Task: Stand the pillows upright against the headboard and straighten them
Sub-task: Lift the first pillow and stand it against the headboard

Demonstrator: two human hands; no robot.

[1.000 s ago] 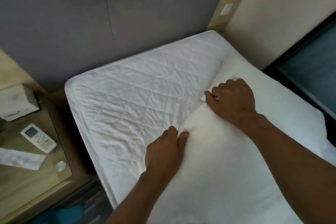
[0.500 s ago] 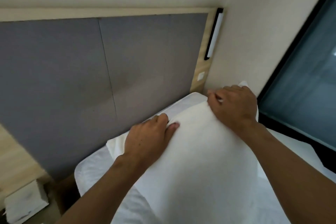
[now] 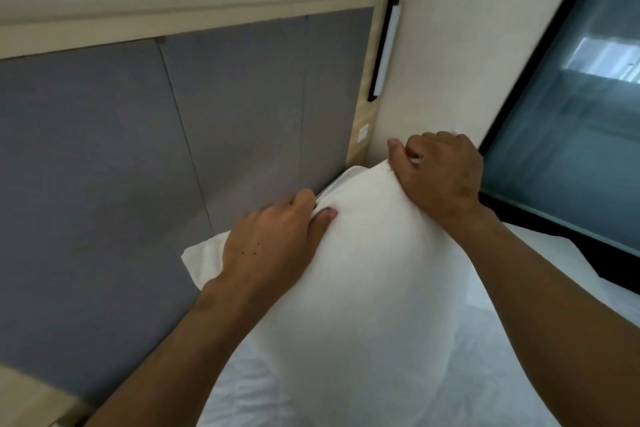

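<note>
Left hand (image 3: 273, 246) and right hand (image 3: 440, 173) both grip the pillow (image 3: 363, 288) top edge; pillow is raised near the headboard (image 3: 138, 149).

the pillow (image 3: 363, 270) stands on the bed (image 3: 270, 388) in front of the headboard (image 3: 173, 149), its top edge held by the left hand (image 3: 273, 239) and the right hand (image 3: 440, 177). a window (image 3: 571, 135) lies to the right, and a light bar (image 3: 384, 48) sits on the headboard's right edge.
</note>
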